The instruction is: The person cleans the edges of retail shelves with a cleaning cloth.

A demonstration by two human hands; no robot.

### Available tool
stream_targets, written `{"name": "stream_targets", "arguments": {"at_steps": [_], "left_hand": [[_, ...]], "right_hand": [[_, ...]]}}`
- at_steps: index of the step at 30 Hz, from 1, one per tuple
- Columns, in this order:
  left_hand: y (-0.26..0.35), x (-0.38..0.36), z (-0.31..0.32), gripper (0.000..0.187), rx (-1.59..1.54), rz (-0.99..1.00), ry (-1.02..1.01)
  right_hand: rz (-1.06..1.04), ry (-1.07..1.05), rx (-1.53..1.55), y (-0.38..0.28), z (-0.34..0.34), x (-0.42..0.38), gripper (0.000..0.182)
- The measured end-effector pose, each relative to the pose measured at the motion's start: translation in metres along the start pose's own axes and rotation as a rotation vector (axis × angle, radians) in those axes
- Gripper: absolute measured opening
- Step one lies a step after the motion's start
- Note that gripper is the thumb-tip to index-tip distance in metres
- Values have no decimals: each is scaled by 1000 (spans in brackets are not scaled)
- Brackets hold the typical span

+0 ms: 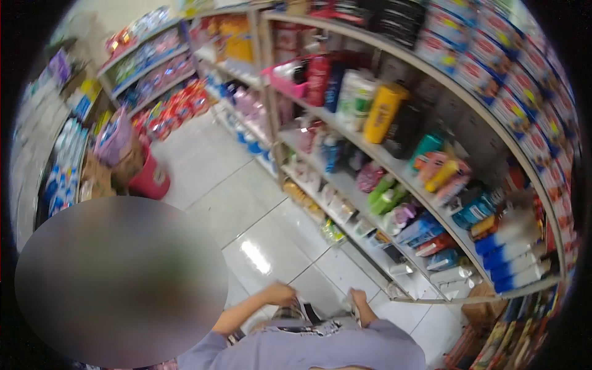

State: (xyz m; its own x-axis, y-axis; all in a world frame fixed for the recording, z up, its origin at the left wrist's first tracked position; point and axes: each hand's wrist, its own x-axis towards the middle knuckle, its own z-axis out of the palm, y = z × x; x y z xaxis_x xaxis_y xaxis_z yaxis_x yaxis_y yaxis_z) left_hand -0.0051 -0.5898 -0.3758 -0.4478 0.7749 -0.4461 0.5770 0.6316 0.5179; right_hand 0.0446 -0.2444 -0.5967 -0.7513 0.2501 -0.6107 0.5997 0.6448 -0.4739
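My left hand [280, 294] is in front of my body at the lower middle, its fingers curled closed. To its right, my right hand [357, 297] is also closed, with the forearm coming up from below. The hands are apart, over patterned clothing and a small dark strip [311, 314]. A pale patch lies between them, too blurred to identify. Whatever either hand holds, if anything, cannot be made out.
A long shelf [385, 163] of bottles, tubes and packs curves along the right. Glossy tiles [231, 194] cover the floor. A pink bin [151, 176] stands at the left beside boxes. More stocked shelves line the back. A blurred oval hides the lower left.
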Motion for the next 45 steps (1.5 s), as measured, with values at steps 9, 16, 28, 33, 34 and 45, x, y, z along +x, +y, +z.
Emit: {"name": "stream_targets", "arguments": {"at_steps": [9, 16, 28, 33, 34, 45], "left_hand": [[-130, -217, -19, 24, -494, -1022, 1230], [-237, -221, -48, 31, -768, -1073, 940], [-444, -275, -167, 33, -732, -1286, 1223], [-607, -322, -220, 37, -806, -1254, 1002], [-638, -332, -239, 37, -740, -1216, 978], [-906, -335, -584, 33, -407, -684, 1071]], "right_hand": [[-408, -79, 256, -343, 7, 9, 40], [-672, -218, 274, -560, 43, 84, 38], [-1020, -709, 246, -960, 173, 135, 26], [-1132, -485, 342, -1059, 207, 179, 23], [-1114, -435, 391, -1071, 210, 194, 24], [-1436, 364, 145, -1287, 141, 294, 16]]}}
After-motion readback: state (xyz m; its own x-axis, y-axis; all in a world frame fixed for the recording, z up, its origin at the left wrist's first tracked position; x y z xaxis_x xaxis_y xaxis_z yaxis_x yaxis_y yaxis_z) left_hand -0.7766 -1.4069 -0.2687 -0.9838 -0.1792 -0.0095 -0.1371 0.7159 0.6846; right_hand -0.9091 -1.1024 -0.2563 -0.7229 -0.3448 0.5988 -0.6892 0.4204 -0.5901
